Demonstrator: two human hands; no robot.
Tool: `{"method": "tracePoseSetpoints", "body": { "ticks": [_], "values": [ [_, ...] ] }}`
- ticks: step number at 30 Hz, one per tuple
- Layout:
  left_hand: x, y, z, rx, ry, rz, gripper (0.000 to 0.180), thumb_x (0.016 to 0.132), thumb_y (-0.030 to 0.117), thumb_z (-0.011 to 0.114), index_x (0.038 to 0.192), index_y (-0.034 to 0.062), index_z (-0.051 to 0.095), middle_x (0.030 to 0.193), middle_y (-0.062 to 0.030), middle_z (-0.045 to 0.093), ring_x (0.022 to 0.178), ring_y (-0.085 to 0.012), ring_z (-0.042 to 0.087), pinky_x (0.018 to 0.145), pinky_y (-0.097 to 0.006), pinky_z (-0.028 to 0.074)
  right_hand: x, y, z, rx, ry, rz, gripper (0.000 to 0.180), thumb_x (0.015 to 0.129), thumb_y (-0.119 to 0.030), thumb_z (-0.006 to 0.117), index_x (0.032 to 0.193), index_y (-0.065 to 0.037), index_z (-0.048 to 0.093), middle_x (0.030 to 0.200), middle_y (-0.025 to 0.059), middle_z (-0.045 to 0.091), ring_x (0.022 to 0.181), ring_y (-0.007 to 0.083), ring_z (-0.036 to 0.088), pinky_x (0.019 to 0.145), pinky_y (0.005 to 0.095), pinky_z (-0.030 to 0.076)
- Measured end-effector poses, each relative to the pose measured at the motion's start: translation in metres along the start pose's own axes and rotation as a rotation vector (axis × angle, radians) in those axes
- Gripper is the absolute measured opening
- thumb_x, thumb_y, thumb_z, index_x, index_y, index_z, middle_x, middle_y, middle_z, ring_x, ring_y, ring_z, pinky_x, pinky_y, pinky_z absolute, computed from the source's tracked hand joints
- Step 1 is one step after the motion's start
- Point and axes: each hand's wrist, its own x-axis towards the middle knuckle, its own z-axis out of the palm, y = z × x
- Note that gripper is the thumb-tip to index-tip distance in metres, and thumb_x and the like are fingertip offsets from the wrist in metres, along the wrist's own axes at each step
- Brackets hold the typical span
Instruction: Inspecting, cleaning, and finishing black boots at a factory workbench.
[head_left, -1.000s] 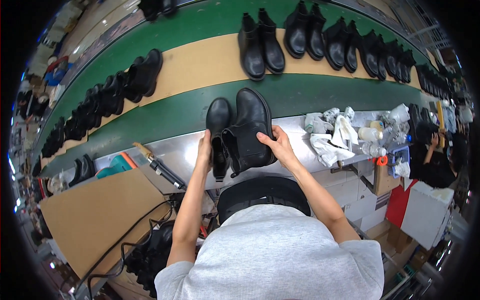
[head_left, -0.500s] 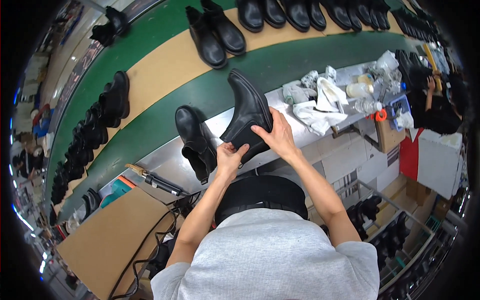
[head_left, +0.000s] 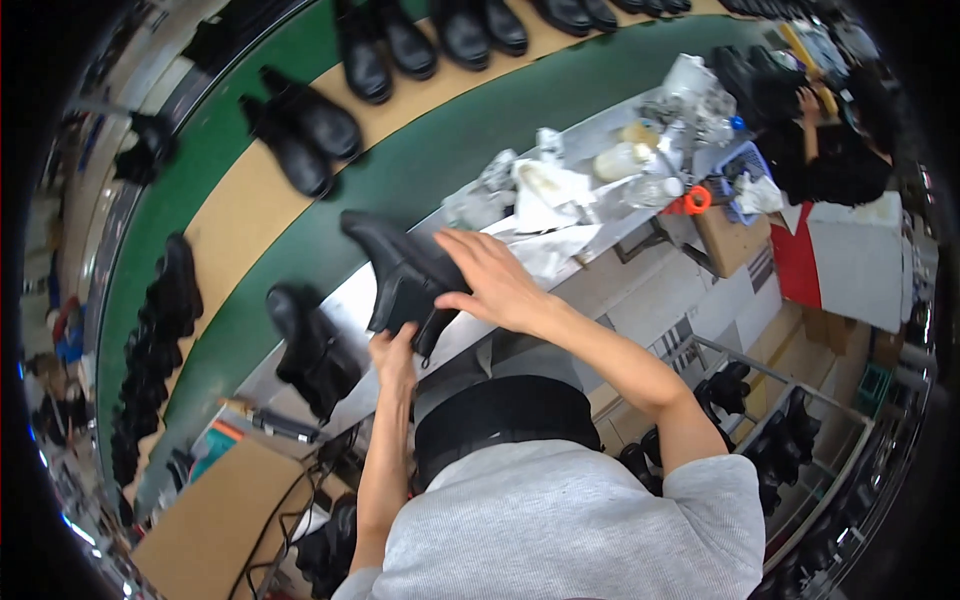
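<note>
A black ankle boot (head_left: 402,285) is held above the metal ledge, its toe pointing away to the upper left. My left hand (head_left: 394,352) grips the top of its shaft, thumb on the outside and the other fingers hidden. Beside the boot's heel side is my right hand (head_left: 495,283), its fingers stretched out and the thumb apart; whether it touches the leather cannot be made out. A second black boot (head_left: 308,345), blurred, lies left of my left hand on the ledge.
White cloths (head_left: 548,200), bottles (head_left: 622,162) and orange-handled scissors (head_left: 692,200) lie along the metal ledge (head_left: 365,300). Black boots (head_left: 305,135) stand in pairs on the tan strip across the green bench (head_left: 420,135). A cardboard sheet (head_left: 215,515) and cables are lower left; a co-worker (head_left: 835,145) is right.
The whole scene has swung left in the view. My right hand has loosened from the boot and its fingers now stretch out; my left hand keeps its grip on the shaft.
</note>
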Motion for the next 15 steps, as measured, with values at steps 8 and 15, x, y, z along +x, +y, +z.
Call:
{"method": "tracePoseSetpoints", "body": {
  "ticks": [8,15],
  "values": [
    [0.007,-0.01,-0.003,-0.1,0.031,-0.004,0.02,0.069,-0.012,0.057,0.086,-0.0028,0.06,0.087,-0.0108,0.065,0.073,-0.0203,0.064,0.065,-0.029,0.052,-0.142,0.234,-0.228,-0.33,0.568,0.816,0.031,0.081,-0.017,0.058,0.103,0.005,0.058,0.086,0.0165,0.064,0.079,0.0303,0.062,0.074,0.0376,0.048],
    [-0.014,0.003,0.009,0.047,0.139,0.062,0.013,0.072,-0.011,0.055,0.079,-0.0015,0.062,0.081,-0.0066,0.064,0.07,-0.0152,0.061,0.065,-0.024,0.045,-0.184,0.386,-0.249,-0.949,0.709,0.974,0.044,0.076,-0.025,0.064,0.106,0.005,0.056,0.103,0.0278,0.057,0.1,0.0406,0.052,0.087,0.0437,0.041]
  ]
}}
